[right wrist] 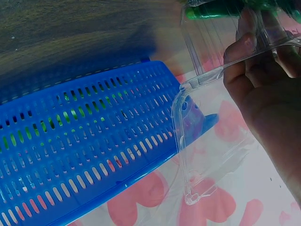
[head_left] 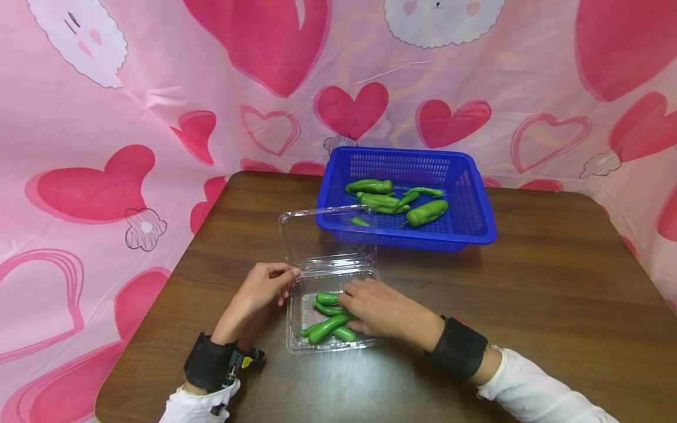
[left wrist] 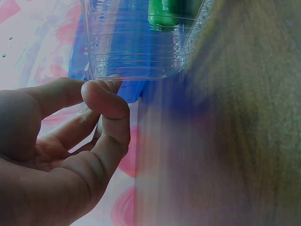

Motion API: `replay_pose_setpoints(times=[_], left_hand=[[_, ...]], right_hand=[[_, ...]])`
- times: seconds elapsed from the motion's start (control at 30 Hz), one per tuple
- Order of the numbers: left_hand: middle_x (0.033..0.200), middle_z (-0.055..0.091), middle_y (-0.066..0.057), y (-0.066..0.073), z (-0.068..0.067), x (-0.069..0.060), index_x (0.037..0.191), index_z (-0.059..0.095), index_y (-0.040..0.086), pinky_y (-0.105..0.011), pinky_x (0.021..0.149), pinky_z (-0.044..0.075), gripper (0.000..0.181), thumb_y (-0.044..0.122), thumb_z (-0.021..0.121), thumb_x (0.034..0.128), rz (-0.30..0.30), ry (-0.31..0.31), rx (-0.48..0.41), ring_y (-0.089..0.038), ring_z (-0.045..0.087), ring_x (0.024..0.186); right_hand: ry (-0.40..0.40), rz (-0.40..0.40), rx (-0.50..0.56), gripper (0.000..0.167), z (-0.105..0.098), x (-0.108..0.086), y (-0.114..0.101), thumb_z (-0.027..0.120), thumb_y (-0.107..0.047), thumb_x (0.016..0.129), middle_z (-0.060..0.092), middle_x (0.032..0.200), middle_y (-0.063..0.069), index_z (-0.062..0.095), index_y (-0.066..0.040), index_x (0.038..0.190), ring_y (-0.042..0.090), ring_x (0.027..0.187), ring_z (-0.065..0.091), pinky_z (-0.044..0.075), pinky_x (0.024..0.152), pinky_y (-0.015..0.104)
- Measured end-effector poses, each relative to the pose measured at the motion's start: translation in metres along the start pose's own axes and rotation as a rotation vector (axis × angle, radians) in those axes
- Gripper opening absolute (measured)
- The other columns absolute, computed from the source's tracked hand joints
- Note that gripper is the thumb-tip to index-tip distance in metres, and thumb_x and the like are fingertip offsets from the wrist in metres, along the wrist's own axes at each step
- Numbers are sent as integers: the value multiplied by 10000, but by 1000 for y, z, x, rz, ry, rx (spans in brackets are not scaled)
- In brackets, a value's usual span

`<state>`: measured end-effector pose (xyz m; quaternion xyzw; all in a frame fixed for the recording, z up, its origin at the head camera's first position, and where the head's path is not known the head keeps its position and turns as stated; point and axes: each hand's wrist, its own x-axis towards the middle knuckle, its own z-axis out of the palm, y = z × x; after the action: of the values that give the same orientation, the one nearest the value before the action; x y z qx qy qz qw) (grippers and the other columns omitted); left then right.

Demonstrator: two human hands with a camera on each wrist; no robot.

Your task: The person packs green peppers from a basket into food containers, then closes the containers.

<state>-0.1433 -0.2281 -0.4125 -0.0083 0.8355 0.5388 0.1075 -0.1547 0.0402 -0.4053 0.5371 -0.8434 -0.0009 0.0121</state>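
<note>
A clear plastic container [head_left: 312, 349] lies on the table with its lid [head_left: 304, 238] raised behind it. Several green peppers [head_left: 328, 329] rest inside. The left hand [head_left: 262, 288] pinches the container's left rim near the hinge between thumb and fingers; in the left wrist view this hand [left wrist: 80, 141] is at the container's corner. Over the container's right side, the right hand [head_left: 381, 308] reaches in with its fingers bent down on the peppers. In the right wrist view the right hand [right wrist: 268, 80] has its fingers inside, beside green peppers [right wrist: 214, 9]; whether it grips one cannot be told.
Behind the container stands a blue slotted basket [head_left: 407, 237], partly behind the raised lid, with several larger green peppers [head_left: 427, 212] in it. The brown wooden table [head_left: 550, 282] reaches back to a pink cloth with hearts [head_left: 349, 108] behind and at the sides.
</note>
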Motion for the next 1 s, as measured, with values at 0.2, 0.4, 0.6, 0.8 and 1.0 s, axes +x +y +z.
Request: replay_pose_setpoints(times=[0.2, 0.4, 0.6, 0.8, 1.0], left_hand=[[638, 557, -53, 0, 0, 0, 1090, 714, -20, -314, 490, 499, 269, 211, 620, 986, -2, 1, 0, -144, 519, 487], [640, 559, -58, 0, 0, 0, 1090, 716, -15, -309, 486, 499, 269, 215, 623, 985, -4, 1, -1, -141, 519, 490], [638, 560, -58, -1, 0, 0, 1088, 718, -11, -309, 491, 500, 269, 217, 622, 984, -1, -1, -3, -139, 523, 490], [630, 556, -50, 1, 0, 0, 1081, 718, -12, -309, 485, 497, 262, 211, 618, 987, 1, 0, 4, -142, 518, 482], [640, 563, -63, 0, 0, -1, 1091, 717, -14, -308, 484, 495, 269, 213, 618, 987, 1, -2, 1, -139, 519, 487]], right_hand=[[-1, -6, -6, 326, -2, -1, 0, 746, -411, 857, 561, 883, -66, 639, -162, 1037, 96, 806, 514, 449, 675, 237], [-2, -14, -14, 351, -4, -2, 1, 750, -422, 853, 582, 907, -55, 639, -156, 1053, 105, 824, 536, 468, 690, 241], [-8, -10, -6, 375, -6, -4, 1, 750, -435, 848, 596, 939, -48, 640, -153, 1070, 111, 855, 546, 488, 721, 254], [-18, -18, 12, 418, -9, -5, 1, 734, -477, 853, 578, 920, -52, 645, -144, 1089, 106, 841, 529, 489, 722, 255], [-7, -34, 33, 433, -12, -6, 1, 727, -479, 860, 588, 944, -43, 647, -132, 1106, 114, 876, 547, 509, 781, 263]])
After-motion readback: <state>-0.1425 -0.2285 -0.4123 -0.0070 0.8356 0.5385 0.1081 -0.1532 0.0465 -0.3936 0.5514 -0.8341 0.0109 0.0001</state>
